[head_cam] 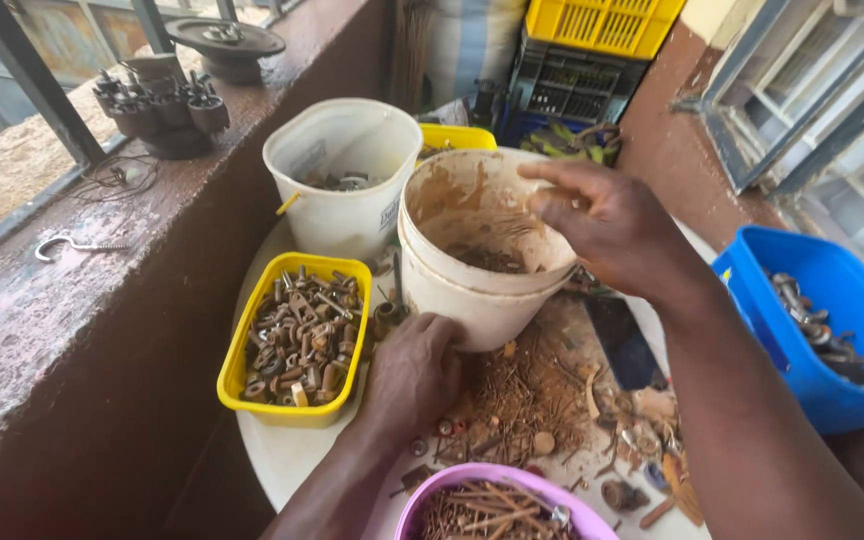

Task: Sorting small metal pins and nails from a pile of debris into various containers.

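My right hand hovers over the mouth of a stained white bucket, fingers pinched together; whether something small is between them I cannot tell. The bucket holds some rusty bits at its bottom. My left hand rests palm down on the round white table, against the bucket's base and beside a pile of rusty nails. A yellow tub full of rusty bolts and nuts sits just left of that hand.
A second white bucket with metal parts stands behind. A purple bowl of nails is at the near edge. A blue bin with hardware sits at right. A brown ledge at left carries a hook and machine parts. Yellow crates stand behind.
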